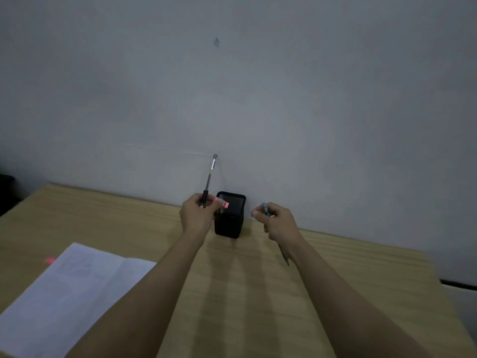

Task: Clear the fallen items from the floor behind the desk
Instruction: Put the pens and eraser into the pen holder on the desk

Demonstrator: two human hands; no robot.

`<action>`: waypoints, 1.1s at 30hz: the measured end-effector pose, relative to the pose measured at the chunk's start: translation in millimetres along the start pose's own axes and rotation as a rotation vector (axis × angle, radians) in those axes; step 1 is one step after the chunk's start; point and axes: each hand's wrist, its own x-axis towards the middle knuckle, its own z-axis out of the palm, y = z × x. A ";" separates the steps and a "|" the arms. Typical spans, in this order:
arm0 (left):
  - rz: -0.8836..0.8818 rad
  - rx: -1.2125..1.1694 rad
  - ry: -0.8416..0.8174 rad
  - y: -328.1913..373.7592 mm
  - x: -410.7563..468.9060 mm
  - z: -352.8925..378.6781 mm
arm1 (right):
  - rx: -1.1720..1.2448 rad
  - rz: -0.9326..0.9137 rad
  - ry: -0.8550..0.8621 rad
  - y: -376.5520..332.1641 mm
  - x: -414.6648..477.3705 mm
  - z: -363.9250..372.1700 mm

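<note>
Lying nearest on the wooden tabletop [258, 293], at the left, is an open notebook [72, 285] with a small pink glow beside its far corner. Both forearms stretch across the bare wood toward the back edge. The left hand [197, 215] is closed around a black pen [209, 180] that stands nearly upright above the fist, and its fingertips also pinch a small pink eraser [224, 204] just over the mouth of the black mesh pen holder [229, 215]. The right hand [277, 223] is curled around a blue pencil [266, 209], whose lower end pokes out below the wrist. The holder stands between the two hands, close to the grey wall [232, 86]. Judging by this, the pickup looks largely finished: three items are off the floor and at the holder, but none is dropped in yet. The floor behind the desk is hidden, so whether anything remains there cannot be told.
</note>
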 end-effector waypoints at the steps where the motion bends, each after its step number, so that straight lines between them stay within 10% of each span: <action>1: 0.028 0.035 -0.019 -6.5 10.6 0.3 | 0.005 0.008 0.024 5.0 9.6 8.6; 10: 0.250 0.167 -0.047 -48.9 49.0 2.5 | -0.105 -0.140 0.307 22.5 55.0 58.9; 33: 0.067 -0.047 -0.258 -63.4 65.1 7.2 | -0.312 -0.132 0.203 26.9 71.7 73.5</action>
